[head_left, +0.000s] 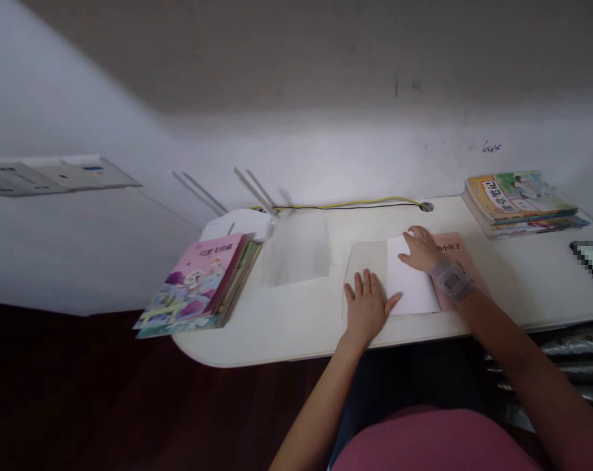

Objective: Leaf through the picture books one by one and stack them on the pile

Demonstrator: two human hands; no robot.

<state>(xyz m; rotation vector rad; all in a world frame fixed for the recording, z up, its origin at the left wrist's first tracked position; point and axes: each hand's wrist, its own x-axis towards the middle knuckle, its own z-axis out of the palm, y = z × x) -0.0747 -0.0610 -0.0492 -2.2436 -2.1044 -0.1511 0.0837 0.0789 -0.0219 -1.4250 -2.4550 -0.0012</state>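
A pink picture book (pixel 466 261) lies on the white desk near its front edge. Over its left part a white page or inner flap (pixel 410 288) lies flat, with a translucent plastic cover (pixel 370 254) reaching out to the left. My left hand (pixel 368 304) rests on that plastic with fingers spread, the thumb touching the white sheet. On the upper part of the white sheet is my right hand (pixel 421 248), thumb apart from its bent fingers; a clear band with a square face circles that wrist. The book's middle is hidden under the right hand and wrist.
Another translucent sheet (pixel 299 252) lies on the desk (pixel 257 327). A stack of picture books (pixel 198 281) overhangs the left edge, before a white router (pixel 240 224) with antennas. More books (pixel 522 196) stand back right. A yellow cable (pixel 355 203) runs along the wall.
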